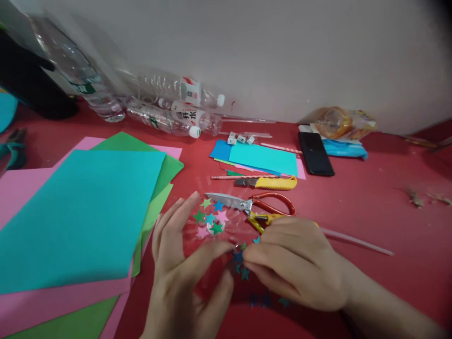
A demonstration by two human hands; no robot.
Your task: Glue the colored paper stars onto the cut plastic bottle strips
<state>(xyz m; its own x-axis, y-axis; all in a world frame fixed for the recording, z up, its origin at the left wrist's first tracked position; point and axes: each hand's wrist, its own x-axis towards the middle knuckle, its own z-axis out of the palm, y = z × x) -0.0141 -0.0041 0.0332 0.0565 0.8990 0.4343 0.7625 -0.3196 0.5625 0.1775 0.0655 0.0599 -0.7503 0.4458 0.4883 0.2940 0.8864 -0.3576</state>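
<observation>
Small paper stars in pink, green and blue [216, 229] sit clustered on a clear plastic piece [231, 216] whose thin strips spread outward over the red table. My left hand [187, 268] curves around its near left side, fingers apart, its index fingertip touching a tiny shiny spot by a small green star [243, 246]. Closed in a pinch, my right hand [294, 263] meets it there; what its fingertips grip is hidden. Just below the fingertips are darker blue and teal stars [245, 273]. Red-handled scissors [271, 202] lie beyond, beside a yellow-handled tool [270, 218] partly under my right hand.
Coloured paper sheets [81, 216] cover the left side. A yellow cutter [275, 182], smaller paper pieces [264, 157] and a phone [316, 153] lie farther back. Plastic bottles [162, 117] line the wall. Pliers [16, 149] rest at far left, a clear tube [356, 241] at right.
</observation>
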